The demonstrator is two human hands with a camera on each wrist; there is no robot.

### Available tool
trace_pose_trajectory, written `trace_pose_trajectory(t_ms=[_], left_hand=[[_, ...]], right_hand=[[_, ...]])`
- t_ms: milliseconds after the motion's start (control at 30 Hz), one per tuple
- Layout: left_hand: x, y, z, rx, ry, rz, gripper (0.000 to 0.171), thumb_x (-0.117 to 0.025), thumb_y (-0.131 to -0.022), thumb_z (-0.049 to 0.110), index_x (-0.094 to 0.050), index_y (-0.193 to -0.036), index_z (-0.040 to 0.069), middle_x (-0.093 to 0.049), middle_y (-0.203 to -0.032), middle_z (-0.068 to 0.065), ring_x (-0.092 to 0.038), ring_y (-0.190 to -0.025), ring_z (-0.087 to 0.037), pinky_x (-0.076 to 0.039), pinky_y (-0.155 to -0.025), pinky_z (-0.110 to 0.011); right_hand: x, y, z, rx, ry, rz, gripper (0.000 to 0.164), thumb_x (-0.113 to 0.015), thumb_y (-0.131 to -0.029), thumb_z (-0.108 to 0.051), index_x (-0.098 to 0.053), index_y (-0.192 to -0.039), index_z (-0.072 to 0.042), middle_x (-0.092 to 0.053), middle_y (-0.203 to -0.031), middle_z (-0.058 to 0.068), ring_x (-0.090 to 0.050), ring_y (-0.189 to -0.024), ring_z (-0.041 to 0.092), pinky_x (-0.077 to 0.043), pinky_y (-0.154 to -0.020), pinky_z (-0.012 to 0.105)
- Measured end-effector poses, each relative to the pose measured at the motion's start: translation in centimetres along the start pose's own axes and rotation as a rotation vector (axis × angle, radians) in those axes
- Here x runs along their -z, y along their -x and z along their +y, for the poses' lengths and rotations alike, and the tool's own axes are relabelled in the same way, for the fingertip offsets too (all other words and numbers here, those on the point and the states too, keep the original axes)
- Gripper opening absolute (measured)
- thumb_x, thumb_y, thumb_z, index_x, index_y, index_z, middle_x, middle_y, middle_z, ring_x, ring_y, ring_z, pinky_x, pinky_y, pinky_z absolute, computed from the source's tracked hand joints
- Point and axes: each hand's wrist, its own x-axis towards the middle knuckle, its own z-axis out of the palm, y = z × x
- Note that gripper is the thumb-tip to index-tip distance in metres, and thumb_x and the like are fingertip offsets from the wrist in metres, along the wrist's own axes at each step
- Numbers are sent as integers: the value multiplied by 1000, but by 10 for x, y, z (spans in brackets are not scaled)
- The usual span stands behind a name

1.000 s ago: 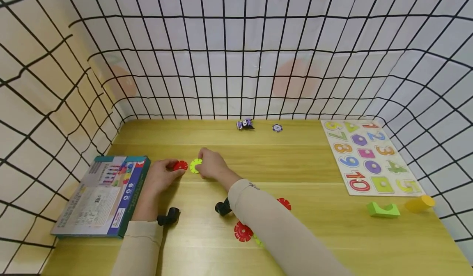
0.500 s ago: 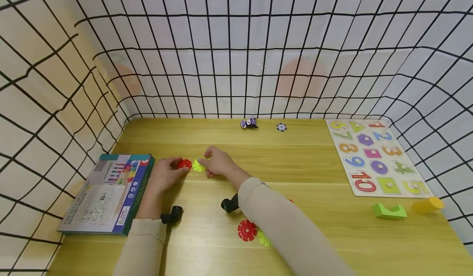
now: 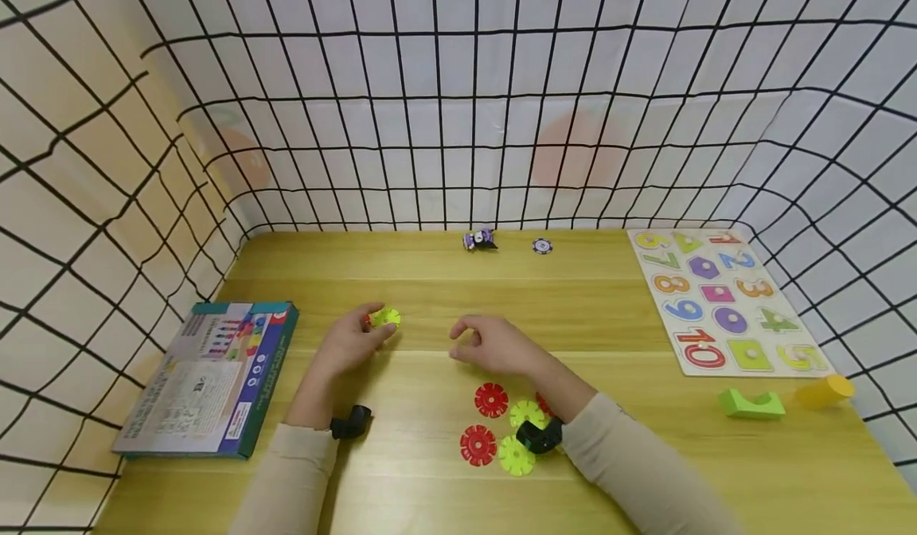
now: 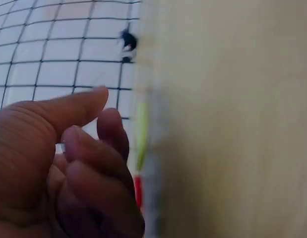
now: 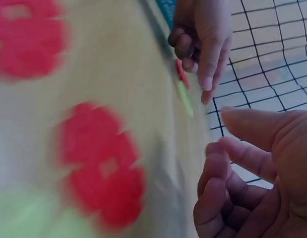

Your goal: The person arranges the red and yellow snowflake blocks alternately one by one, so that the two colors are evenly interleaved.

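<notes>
My left hand (image 3: pixel 351 342) is held around a yellow-green notched disc (image 3: pixel 387 318), thumb and forefinger loosely spread beside it. A red notched disc (image 4: pixel 138 191) lies right beside the yellow-green one, mostly hidden by the fingers in the head view. The left wrist view shows nothing pinched in that hand. My right hand (image 3: pixel 501 345) hovers over the table, fingers loosely bent, thumb and forefinger apart and holding nothing. Just below it lie loose red discs (image 3: pixel 490 400) and yellow-green discs (image 3: pixel 517 456); one red disc is partly covered by the right wrist camera.
A boxed toy set (image 3: pixel 208 380) lies at the left. On the right are a number puzzle board (image 3: pixel 723 304), a green notched block (image 3: pixel 752 404) and a yellow cylinder (image 3: pixel 825 392). A small purple toy (image 3: pixel 480 240) and a chip (image 3: pixel 542 246) sit near the black mesh (image 3: pixel 437 145) at the back.
My right hand has let go of the yellow-green disc and drawn back to the right, toward the loose discs. My left hand has shifted right, from the red disc to the yellow-green one.
</notes>
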Motion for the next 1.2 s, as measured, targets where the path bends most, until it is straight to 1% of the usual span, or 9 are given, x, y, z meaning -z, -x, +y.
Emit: trace_pose_trajectory(t_ms=[167,300,400,467,733,833,933,1067,1200], left_hand=[[-9,-2,-2,42,53,-3,59,-63,-88,33,-40,-140,20,-62,-63,-8,-45,-40,-16,-42,-42,-29],[-12,-3,-5,54,59,-3,57,-61,-90,31,-38,-141,21,-61,-60,-7,-43,-37,-16,-43,-39,-29],[-14,-4,-6,60,58,-4,54,-58,-92,29,-38,-142,20,-61,-59,-7,-45,-37,-16,-43,-38,-29],[-15,-4,-7,66,74,-1,52,-57,-92,26,-40,-141,19,-61,-59,-8,-46,-37,-17,-44,-38,-29],[-16,-6,-9,75,83,0,49,-57,-93,24,-42,-140,20,-62,-60,-8,-47,-36,-17,-45,-38,-29],[-16,-6,-9,78,87,-1,49,-57,-93,25,-42,-139,22,-62,-60,-8,-46,-36,-16,-44,-38,-29],[-15,-6,-9,83,98,-1,49,-57,-93,25,-42,-139,22,-62,-60,-8,-46,-36,-16,-44,-38,-29],[-15,-6,-9,90,118,-5,49,-57,-93,25,-42,-139,22,-62,-61,-9,-47,-36,-16,-44,-38,-29],[-14,-4,-9,95,142,-11,49,-57,-92,25,-41,-139,22,-62,-61,-10,-47,-36,-16,-44,-37,-28]], right_hand=[[-1,37,15,9,91,-73,35,-72,-80,-31,-62,-111,-18,-57,-72,-1,-49,-56,12,-43,-49,29],[-2,55,20,33,209,-79,45,-78,-74,-33,-62,-114,-19,-54,-80,-3,-49,-69,12,-43,-60,29],[-4,61,23,38,288,-61,50,-79,-72,-36,-61,-116,-19,-51,-86,-5,-47,-76,11,-41,-66,28],[-6,63,24,35,310,-43,50,-79,-71,-36,-60,-115,-20,-50,-87,-5,-47,-76,11,-41,-66,28],[-9,64,26,46,327,-1,41,-79,-72,-34,-61,-106,-20,-48,-89,-5,-45,-75,11,-41,-65,27],[-10,64,25,55,301,8,38,-80,-72,-32,-58,-100,-21,-49,-86,-5,-46,-70,11,-42,-62,27],[-9,63,25,60,240,8,33,-79,-74,-30,-55,-96,-24,-51,-78,-6,-47,-64,10,-42,-57,25],[-8,60,26,68,92,-12,22,-73,-80,-25,-56,-95,-25,-55,-72,-5,-51,-58,11,-45,-52,26],[-10,54,23,81,-94,-13,17,-68,-86,-22,-58,-100,-24,-58,-76,1,-59,-59,16,-50,-52,29]])
